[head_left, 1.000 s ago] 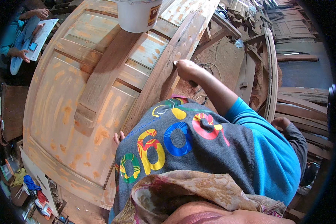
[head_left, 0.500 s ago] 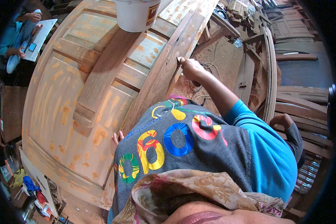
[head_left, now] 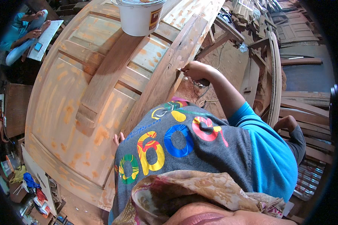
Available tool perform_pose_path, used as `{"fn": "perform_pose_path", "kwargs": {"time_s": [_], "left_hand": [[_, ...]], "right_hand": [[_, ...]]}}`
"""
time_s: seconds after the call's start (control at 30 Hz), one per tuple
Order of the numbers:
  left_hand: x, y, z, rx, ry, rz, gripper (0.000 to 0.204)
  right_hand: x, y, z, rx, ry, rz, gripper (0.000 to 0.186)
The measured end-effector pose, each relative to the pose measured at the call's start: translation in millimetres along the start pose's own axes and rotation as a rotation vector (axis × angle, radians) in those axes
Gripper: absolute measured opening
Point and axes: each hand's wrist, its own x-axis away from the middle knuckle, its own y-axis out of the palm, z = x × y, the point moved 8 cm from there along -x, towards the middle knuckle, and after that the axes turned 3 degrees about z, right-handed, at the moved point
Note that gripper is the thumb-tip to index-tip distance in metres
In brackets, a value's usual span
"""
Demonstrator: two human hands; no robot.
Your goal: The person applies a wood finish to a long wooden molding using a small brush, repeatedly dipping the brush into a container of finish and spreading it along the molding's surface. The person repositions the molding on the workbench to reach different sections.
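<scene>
A wooden panel door (head_left: 45, 123), streaked with orange-brown smears, lies flat in front of me. Along its near right side runs a long brown plank (head_left: 163, 69) with a dark, rough patch by its edge. My right hand (head_left: 197, 71) is closed at that edge, its fingertips pinched round a small thing whose pale tip touches the wood; its kind cannot be made out. By the door's near edge, my left hand (head_left: 118, 138) shows only a few fingers, slightly apart, with the rest hidden behind my grey shirt. No object shows in it.
A white bucket (head_left: 139, 20) stands on a thick board (head_left: 105, 77) laid across the door. At far left a person (head_left: 17, 41) sits beside a white board (head_left: 50, 33) with a phone on it. Stacked timber (head_left: 304, 97) and a cable (head_left: 208, 100) lie to the right.
My right hand has come a little nearer along the plank's edge, its wrist more bent. My left hand stays put. The seated person's hands have shifted, and the view has moved slightly.
</scene>
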Motion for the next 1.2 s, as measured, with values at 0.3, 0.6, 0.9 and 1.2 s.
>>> {"fn": "perform_pose_path", "kwargs": {"time_s": [0.3, 0.6, 0.9, 1.2], "left_hand": [[4, 14, -5, 0.066, -0.001, 0.107, 0.055], [4, -6, 12, -0.069, 0.219, 0.403, 0.062], [-20, -54, 33, 0.176, -0.112, 0.285, 0.069], [-36, -129, 76, 0.278, -0.448, 0.269, 0.078]], "right_hand": [[7, -40, 73, -0.415, 0.272, 0.382, 0.042], [-15, -16, 99, -0.778, 0.285, 0.391, 0.038], [-7, 3, 101, -0.898, 0.284, 0.487, 0.036], [-4, -58, 67, 0.313, 0.055, 0.168, 0.029]]}}
